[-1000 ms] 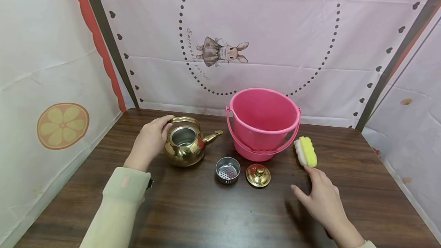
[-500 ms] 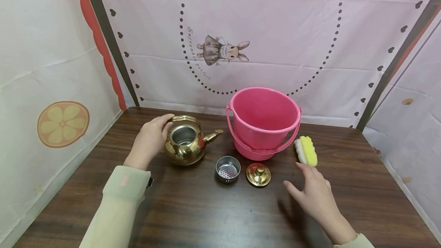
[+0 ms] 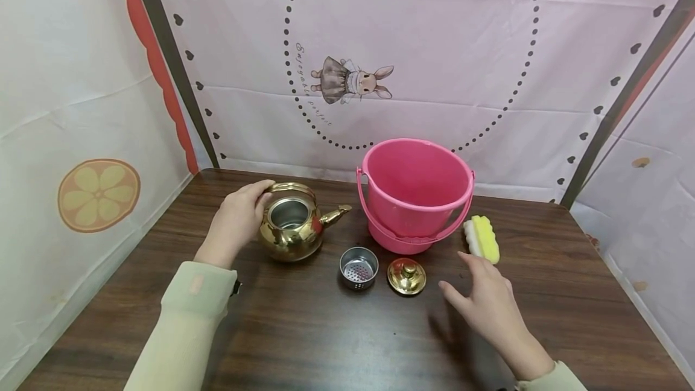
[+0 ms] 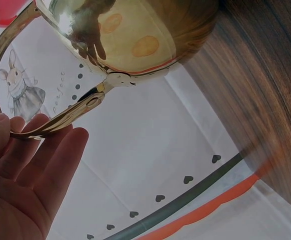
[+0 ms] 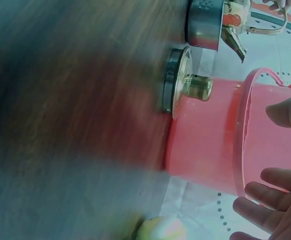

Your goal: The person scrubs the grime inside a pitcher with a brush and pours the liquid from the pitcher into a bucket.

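Note:
My left hand holds the handle of a shiny gold kettle that has no lid on; its spout points right. In the left wrist view, the thumb and fingertips pinch the gold handle. A round gold lid with a knob lies on the table, and a steel strainer cup stands just left of it. My right hand hovers over the table, right of the lid, fingers spread and touching nothing. A yellow and white sponge lies just beyond its fingertips.
A pink bucket stands upright behind the lid, its handle hanging down at the front. Printed cloth encloses the dark wooden table at the back and sides.
My right hand has moved left, away from the sponge and towards the lid. The left hand and the kettle have stayed where they were.

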`<action>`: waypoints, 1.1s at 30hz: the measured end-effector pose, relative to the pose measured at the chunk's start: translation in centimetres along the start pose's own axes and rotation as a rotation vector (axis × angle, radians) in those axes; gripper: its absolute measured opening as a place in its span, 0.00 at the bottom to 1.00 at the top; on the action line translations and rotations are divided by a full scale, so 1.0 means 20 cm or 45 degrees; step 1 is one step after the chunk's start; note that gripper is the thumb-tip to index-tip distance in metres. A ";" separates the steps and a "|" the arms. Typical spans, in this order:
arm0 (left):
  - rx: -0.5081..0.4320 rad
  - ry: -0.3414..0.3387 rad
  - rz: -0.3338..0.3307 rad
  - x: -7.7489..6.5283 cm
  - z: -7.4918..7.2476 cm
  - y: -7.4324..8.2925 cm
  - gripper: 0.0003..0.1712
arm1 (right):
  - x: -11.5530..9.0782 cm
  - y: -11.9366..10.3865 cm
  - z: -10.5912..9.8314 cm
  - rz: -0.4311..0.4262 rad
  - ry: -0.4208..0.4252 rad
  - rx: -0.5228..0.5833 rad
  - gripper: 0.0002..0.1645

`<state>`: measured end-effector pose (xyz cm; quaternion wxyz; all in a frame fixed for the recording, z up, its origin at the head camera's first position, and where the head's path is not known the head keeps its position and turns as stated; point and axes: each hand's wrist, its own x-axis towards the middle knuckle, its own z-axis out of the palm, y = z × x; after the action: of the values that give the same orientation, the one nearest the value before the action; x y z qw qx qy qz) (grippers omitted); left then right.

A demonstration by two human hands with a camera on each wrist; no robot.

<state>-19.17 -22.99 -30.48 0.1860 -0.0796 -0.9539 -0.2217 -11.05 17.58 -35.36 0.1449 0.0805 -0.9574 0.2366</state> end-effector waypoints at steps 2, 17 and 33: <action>0.001 -0.002 -0.001 0.00 0.00 0.00 0.18 | 0.00 -0.01 0.00 -0.013 0.005 0.009 0.36; 0.001 -0.004 -0.010 0.00 0.00 0.00 0.18 | 0.05 -0.08 0.02 -0.102 0.046 0.020 0.35; -0.005 -0.022 -0.011 0.00 -0.01 0.01 0.18 | 0.10 -0.15 0.07 -0.170 0.048 0.083 0.36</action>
<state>-19.10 -23.01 -30.19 0.1766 -0.0776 -0.9554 -0.2238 -12.68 14.07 -34.57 0.1756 0.1445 -0.9387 0.2590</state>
